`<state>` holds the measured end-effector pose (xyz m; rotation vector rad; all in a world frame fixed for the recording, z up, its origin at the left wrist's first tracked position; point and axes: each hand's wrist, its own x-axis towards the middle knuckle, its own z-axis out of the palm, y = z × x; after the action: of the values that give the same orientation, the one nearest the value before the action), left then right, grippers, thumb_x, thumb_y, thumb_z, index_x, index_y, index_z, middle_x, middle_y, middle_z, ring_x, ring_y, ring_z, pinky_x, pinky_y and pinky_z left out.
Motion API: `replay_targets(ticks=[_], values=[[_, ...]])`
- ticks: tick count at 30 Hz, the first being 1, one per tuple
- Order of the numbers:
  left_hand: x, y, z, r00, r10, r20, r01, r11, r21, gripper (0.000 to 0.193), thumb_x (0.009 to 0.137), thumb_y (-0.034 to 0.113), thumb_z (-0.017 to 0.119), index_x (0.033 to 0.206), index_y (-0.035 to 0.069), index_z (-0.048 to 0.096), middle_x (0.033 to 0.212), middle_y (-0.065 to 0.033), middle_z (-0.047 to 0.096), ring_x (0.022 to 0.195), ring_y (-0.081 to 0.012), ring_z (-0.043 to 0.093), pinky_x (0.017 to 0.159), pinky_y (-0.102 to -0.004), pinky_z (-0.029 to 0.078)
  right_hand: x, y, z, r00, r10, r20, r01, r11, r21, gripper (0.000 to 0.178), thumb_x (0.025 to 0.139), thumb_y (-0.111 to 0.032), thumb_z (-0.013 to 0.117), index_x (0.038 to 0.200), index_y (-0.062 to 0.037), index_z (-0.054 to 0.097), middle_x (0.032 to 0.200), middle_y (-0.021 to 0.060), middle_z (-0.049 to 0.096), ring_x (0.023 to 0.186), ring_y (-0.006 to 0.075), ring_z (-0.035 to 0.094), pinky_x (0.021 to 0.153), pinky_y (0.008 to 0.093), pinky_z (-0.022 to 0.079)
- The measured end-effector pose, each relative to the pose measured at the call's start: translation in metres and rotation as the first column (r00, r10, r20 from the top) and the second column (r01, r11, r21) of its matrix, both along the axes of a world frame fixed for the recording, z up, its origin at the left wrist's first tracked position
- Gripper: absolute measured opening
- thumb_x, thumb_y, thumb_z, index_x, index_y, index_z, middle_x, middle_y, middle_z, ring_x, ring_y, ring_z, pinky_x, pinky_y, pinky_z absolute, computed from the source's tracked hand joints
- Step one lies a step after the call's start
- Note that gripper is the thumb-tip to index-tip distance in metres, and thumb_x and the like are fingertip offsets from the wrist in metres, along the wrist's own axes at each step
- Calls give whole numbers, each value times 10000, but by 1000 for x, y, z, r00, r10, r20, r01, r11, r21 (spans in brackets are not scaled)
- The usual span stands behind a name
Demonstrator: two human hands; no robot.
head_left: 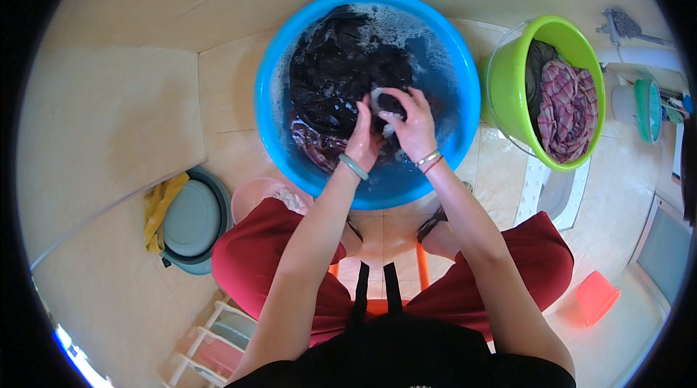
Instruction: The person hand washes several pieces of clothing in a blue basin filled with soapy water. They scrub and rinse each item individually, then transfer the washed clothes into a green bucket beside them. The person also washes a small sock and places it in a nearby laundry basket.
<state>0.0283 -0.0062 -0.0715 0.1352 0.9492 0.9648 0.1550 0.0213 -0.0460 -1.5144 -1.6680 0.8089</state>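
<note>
A round blue basin (270, 90) of soapy water stands on the tiled floor in front of my knees. Dark wet clothing (330, 72) fills it, with a reddish patterned piece at its near left. My left hand (362, 138), with a green bangle on the wrist, and my right hand (410, 121), with thin bracelets, are pressed together over the basin's near middle. Both are shut on a bunched fold of the dark clothing, gripping it between them just above the water.
A green bucket (508, 90) holding a plaid cloth stands right of the basin. A grey-teal basin (192, 217) with a yellow cloth lies at my left. A pink basin, an orange stool under me, a small red tub at the right and a white rack at the lower left surround me.
</note>
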Motion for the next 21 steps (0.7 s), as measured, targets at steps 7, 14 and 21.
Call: replay_targets(ticks=[7, 14, 21], values=[[-28, 24, 26, 840, 27, 541, -103, 989, 110, 671, 958, 570, 415, 1348, 31, 501, 1318, -133, 561, 1190, -268, 552, 1077, -409, 393, -20, -37, 97, 897, 378, 230, -425, 881, 209, 363, 675, -57, 707, 1003, -211, 685, 1005, 23, 554, 888, 246, 504, 773, 366, 430], [-54, 15, 25, 959, -46, -280, 149, 921, 360, 417, 976, 296, 491, 1286, 20, 530, 1225, -119, 600, 1107, -237, 586, 1008, -366, 442, -45, -67, 105, 861, 459, 219, -509, 783, 358, 351, 715, -174, 669, 1063, -214, 656, 1003, -36, 536, 899, 215, 476, 776, 380, 397], [-55, 2, 23, 989, 132, 61, -139, 982, 125, 411, 964, 310, 466, 1252, 28, 551, 1175, -122, 619, 1054, -250, 607, 958, -370, 475, -60, -36, 101, 971, 237, -45, -195, 883, 426, 314, 688, -273, 800, 955, -183, 661, 862, 29, 559, 708, 241, 568, 565, 326, 469]])
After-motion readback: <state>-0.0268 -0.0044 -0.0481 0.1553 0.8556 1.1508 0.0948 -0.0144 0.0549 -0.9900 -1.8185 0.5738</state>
